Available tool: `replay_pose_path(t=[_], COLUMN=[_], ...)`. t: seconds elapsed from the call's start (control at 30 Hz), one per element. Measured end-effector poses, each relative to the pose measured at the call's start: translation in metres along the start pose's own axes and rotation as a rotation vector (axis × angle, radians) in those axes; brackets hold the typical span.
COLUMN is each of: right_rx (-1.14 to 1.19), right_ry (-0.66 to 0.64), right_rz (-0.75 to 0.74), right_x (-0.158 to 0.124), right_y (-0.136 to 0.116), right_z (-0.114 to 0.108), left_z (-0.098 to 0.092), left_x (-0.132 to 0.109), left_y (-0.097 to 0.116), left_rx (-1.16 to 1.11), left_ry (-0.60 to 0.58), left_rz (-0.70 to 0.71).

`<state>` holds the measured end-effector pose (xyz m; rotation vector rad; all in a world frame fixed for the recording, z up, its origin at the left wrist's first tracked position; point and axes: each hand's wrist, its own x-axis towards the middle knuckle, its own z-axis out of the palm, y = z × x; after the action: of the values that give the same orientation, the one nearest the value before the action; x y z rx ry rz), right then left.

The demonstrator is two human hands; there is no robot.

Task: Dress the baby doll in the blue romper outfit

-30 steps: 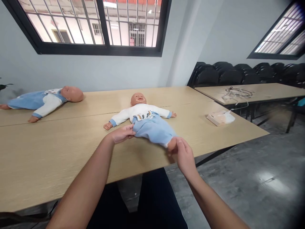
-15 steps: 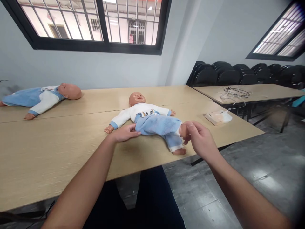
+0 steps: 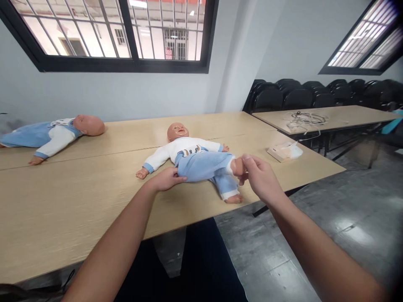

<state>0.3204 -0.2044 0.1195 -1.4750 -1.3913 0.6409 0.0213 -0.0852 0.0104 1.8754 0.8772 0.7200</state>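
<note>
Since a second ago we've lifted the baby doll's (image 3: 195,161) foot off the table (image 3: 63,201). Right hand (image 3: 260,178) pinches that foot; left hand (image 3: 165,179) grips its blue trousers at the hip. Doll lies face-up between both hands.

Wooden table (image 3: 78,201); baby doll (image 3: 195,161), second doll (image 3: 53,136), tissue pack (image 3: 285,151)

doll (image 3: 195,161): white top, pale-blue trousers | table (image 3: 63,201): light wood | chairs (image 3: 296,98): black
</note>
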Motion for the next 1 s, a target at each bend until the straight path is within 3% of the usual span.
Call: replay_pose_path(t=[0.23,0.4,0.5,0.77,0.9,1.0], right_rx=[-0.068,-0.072,-0.055,0.006,-0.141,-0.275], right_ry=[0.029,0.131,0.161,-0.043,-0.109,-0.147], right_rz=[0.005,0.017,0.037,0.063,0.023,0.006], right_x=[-0.019,-0.044,-0.057,-0.098,-0.118,-0.129], right_y=[-0.015,0.005,0.016,0.018,0.026,0.032], right_z=[-0.018,-0.032,-0.029,0.021,0.053,0.078], left_z=[0.002,0.005,0.007,0.011,0.016,0.017], left_x=[0.017,0.038,0.043,0.030,0.030,0.030], left_y=[-0.012,-0.021,-0.023,-0.022,-0.016,-0.010], left_rx=[0.144,0.212,0.224,0.004,-0.200,-0.257], left_ry=[0.212,0.440,0.526,0.608,0.613,0.683], left_rz=[-0.034,-0.146,-0.221,-0.314,-0.282,-0.263])
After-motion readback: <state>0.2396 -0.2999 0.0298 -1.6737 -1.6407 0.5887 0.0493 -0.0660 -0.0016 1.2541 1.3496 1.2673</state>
